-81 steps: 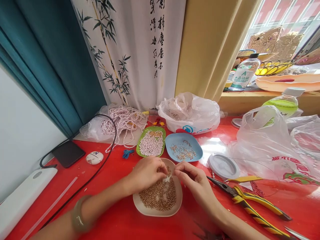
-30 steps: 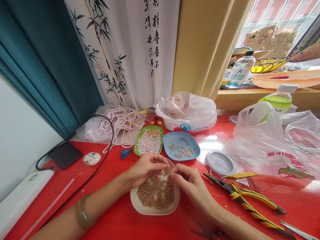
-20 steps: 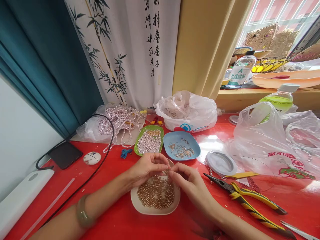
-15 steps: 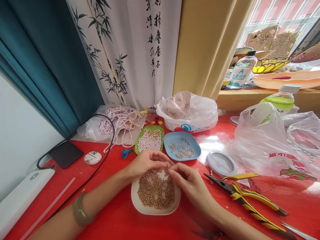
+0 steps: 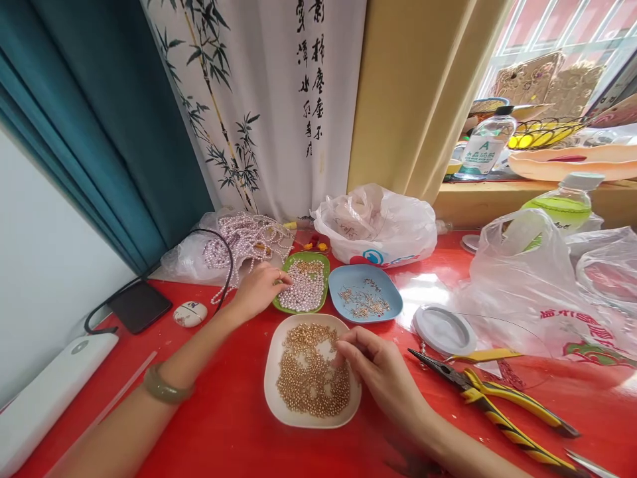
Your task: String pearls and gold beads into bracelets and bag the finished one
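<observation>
- Where both hands met a second ago, our left hand (image 5: 259, 290) has left for the green oval dish of pale pearls (image 5: 304, 284), fingertips pinching
- Our right hand (image 5: 374, 363) stays pinched, contents unclear, over the white plate of gold beads (image 5: 279, 408)

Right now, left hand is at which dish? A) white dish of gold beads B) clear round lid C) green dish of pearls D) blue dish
C: the left hand reaches the edge of the green dish of pearls, while the right hand stays at the white dish of gold beads.

red table (image 5: 233, 425) | white dish (image 5: 273, 392) | green dish (image 5: 324, 265) | blue dish (image 5: 393, 304) | pliers (image 5: 497, 401)
</observation>
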{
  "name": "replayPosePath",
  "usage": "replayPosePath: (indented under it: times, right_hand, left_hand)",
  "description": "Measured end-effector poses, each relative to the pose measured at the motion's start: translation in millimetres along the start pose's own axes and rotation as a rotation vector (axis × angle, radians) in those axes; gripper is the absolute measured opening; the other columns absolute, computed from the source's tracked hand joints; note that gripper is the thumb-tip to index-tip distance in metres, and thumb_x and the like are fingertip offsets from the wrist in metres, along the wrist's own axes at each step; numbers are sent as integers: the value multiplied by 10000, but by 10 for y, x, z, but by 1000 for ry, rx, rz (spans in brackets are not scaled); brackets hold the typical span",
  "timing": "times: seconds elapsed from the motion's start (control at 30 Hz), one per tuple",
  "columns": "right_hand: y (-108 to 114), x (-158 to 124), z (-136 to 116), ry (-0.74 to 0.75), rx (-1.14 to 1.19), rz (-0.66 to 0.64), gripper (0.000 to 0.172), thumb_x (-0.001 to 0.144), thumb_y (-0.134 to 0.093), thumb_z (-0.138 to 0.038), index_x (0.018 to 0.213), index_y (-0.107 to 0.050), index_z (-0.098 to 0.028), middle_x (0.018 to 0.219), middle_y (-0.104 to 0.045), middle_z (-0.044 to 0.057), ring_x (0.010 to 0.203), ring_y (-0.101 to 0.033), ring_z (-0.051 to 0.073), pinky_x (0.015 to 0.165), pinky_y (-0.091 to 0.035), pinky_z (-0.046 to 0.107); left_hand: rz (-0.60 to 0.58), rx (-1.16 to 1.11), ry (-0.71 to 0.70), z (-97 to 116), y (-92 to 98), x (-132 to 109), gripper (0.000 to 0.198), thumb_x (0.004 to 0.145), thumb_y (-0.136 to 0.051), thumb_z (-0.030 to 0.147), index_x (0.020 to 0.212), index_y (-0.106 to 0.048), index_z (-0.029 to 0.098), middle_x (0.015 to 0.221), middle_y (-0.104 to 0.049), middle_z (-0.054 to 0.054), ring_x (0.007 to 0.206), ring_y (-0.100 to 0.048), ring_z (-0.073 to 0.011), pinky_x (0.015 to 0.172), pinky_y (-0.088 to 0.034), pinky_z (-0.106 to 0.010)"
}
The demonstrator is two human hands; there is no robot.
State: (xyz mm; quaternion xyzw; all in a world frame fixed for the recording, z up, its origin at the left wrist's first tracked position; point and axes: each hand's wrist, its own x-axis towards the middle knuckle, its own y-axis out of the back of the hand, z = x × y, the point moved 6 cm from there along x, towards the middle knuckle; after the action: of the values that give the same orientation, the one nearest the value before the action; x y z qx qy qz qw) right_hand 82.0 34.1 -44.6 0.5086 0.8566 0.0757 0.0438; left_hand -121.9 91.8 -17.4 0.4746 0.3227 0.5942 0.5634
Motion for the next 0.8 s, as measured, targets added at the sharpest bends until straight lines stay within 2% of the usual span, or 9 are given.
replayPosePath:
  times: [0.17,0.33,0.57,0.63,0.7,0.73,0.8]
  right_hand:
    - [-5,4,17,3,4,-11,214,808,-460,-309,657,-528,-174,588,-573,-13,483,-427,97,459,-337,206]
    - [-7,6,14,9,-6,-14,204,814,-453,-296,664,-519,-176,598,-581,-7,483,-415,99,468,-341,214]
    - [-12,12,29,23,-19,-25,200,817,-453,-291,675,-528,-173,603,-584,-4,491,-427,100,476,-351,219]
    - [-8,13,41,16,-15,-21,202,812,-459,-286,666,-537,-171,586,-571,-10,487,-430,98,473,-349,217]
    - [-5,13,44,11,-12,-21,203,806,-466,-280,657,-545,-168,571,-558,-15,482,-429,95,470,-345,215]
    - [-2,15,42,8,-7,-21,202,803,-468,-280,657,-548,-167,568,-556,-16,480,-429,94,469,-344,214]
    - [8,18,31,0,16,-20,200,800,-473,-288,660,-548,-167,573,-562,-16,480,-430,92,470,-344,213]
  left_hand:
    - [-7,44,-76,128,-58,-15,181,788,-501,224,838,-676,226,894,-663,-12,886,-467,-203,782,-371,-316]
    - [-36,90,-93,213,-107,-21,181,799,-502,273,829,-677,235,863,-662,-9,892,-445,-207,801,-356,-323]
    - [13,26,-87,223,-100,-25,158,774,-535,267,767,-686,224,833,-656,-25,900,-447,-220,802,-360,-339]
    - [52,-82,-29,203,-87,-23,130,752,-558,246,737,-684,216,828,-657,-27,902,-463,-222,797,-365,-345]
    - [56,-315,46,219,-103,-41,103,731,-579,228,744,-677,201,822,-657,-30,862,-505,-207,775,-384,-334]
    - [34,-475,84,249,-131,-62,98,721,-589,225,759,-673,190,813,-657,-31,823,-529,-191,753,-397,-321]
    - [-93,-834,126,386,-235,-127,108,694,-625,240,766,-662,169,795,-659,-30,745,-563,-159,698,-420,-284]
